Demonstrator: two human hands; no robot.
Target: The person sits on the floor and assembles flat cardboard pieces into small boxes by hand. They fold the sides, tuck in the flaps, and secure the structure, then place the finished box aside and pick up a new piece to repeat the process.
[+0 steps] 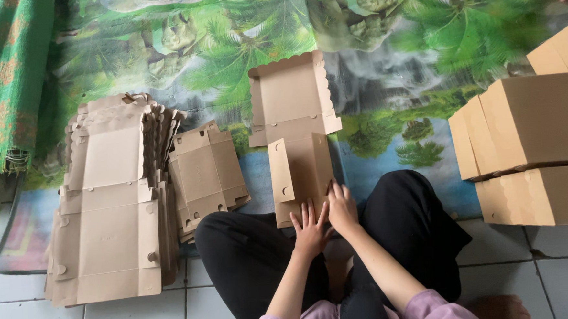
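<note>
From my remote seat I see the left hand (311,228) lying flat with fingers spread on the near end of a flat cardboard box blank (297,139), holding nothing. The right hand (341,208) presses beside it, fingers open too, on the same near edge. The blank lies on a green palm-print mat (382,64), its scalloped lid pointing away. A stack of flat blanks (108,207) sits to the left, folded boxes (533,146) to the right.
</note>
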